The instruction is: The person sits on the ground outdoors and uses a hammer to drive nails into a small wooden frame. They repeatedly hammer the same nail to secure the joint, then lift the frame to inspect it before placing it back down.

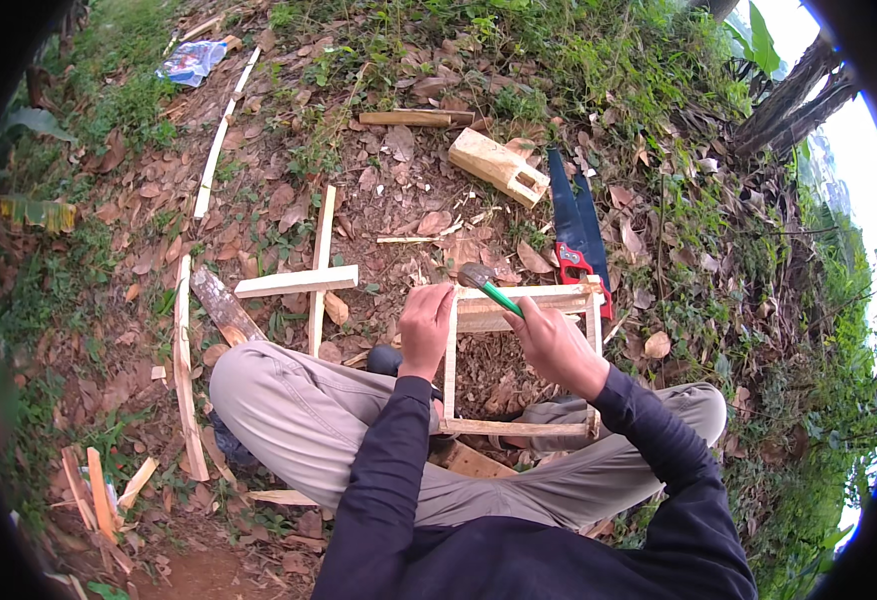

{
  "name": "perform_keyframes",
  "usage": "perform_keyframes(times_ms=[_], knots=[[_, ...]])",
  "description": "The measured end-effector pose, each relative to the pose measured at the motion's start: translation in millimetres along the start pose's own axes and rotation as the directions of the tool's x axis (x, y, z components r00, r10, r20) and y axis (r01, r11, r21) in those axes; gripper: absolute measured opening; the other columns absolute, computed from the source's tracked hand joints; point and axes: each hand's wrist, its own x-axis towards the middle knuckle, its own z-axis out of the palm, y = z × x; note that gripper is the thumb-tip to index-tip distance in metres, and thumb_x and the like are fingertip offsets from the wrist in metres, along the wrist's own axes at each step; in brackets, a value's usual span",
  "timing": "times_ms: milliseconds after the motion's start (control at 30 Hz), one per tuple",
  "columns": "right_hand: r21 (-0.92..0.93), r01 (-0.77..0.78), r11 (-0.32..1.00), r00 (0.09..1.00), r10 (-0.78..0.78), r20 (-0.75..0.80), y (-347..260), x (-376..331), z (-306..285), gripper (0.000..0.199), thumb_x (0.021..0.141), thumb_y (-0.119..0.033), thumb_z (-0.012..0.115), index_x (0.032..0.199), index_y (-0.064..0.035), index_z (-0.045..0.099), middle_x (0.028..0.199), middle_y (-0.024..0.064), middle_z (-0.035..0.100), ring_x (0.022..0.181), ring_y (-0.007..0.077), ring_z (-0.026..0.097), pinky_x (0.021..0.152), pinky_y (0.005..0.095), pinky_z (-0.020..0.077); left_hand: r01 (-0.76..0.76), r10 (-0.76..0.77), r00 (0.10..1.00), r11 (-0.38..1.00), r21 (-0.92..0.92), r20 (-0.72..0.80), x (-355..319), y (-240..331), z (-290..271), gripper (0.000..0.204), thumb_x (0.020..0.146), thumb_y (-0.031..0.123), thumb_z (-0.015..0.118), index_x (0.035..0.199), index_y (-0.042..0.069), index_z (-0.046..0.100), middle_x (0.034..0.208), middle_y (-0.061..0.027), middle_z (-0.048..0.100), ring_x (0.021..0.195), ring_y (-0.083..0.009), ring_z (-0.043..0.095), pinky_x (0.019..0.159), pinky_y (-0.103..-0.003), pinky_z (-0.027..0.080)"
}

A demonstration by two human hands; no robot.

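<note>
A light wooden frame [450, 372], roughly square and built of thin strips, stands between my bent legs. My left hand [426, 325] is closed at its far left corner, fingertips pinched against the wood; any small thing between them is too small to make out. In my right hand [556, 343] is a hammer [502, 298] with a green handle. Its dark head lies just above that same corner, close to my left fingertips. My right wrist passes over the frame's right side.
Beyond the frame lie two handsaws [581, 215] with red handles and a hollowed wooden block [499, 165]. Crossed wooden strips [299, 281] and a long curved strip [186, 370] lie left. A plastic bag [193, 62] rests far left. Dry leaves cover the ground.
</note>
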Motion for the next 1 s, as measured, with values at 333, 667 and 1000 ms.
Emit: perform_keyframes(times_ms=[333,667,1000], knots=[[-0.052,0.050,0.997,0.998,-0.048,0.033,-6,9,-5,0.028,0.108,-0.023,0.050,0.095,0.0009,0.044,0.060,0.0245,0.054,0.053,0.0456,0.055,0.048,0.0532,0.0394,-0.052,0.050,0.998,0.998,0.047,0.042,0,-4,2,0.015,0.093,0.009,0.071,0.104,-0.001,0.072,0.097,-0.0130,0.071,0.095,-0.0312,0.066,0.083,-0.041,0.054],[-0.174,0.071,0.982,0.997,-0.071,0.007,5,16,0,0.028,0.109,-0.021,0.050,0.092,-0.0005,0.042,0.053,0.0190,0.046,0.043,0.0393,0.049,0.043,0.0493,0.0347,-0.014,0.014,1.000,1.000,0.003,0.004,1,-8,4,0.014,0.090,0.009,0.074,0.101,0.000,0.072,0.092,-0.0116,0.073,0.092,-0.0299,0.068,0.079,-0.040,0.055],[-0.114,0.020,0.993,1.000,-0.020,0.003,4,20,14,0.028,0.108,-0.023,0.051,0.093,-0.0001,0.044,0.053,0.0209,0.052,0.046,0.0426,0.055,0.042,0.0509,0.0397,-0.009,0.009,1.000,0.999,0.032,0.009,-3,-10,5,0.014,0.089,0.010,0.075,0.099,0.002,0.073,0.094,-0.0116,0.072,0.090,-0.0285,0.069,0.077,-0.039,0.056]])
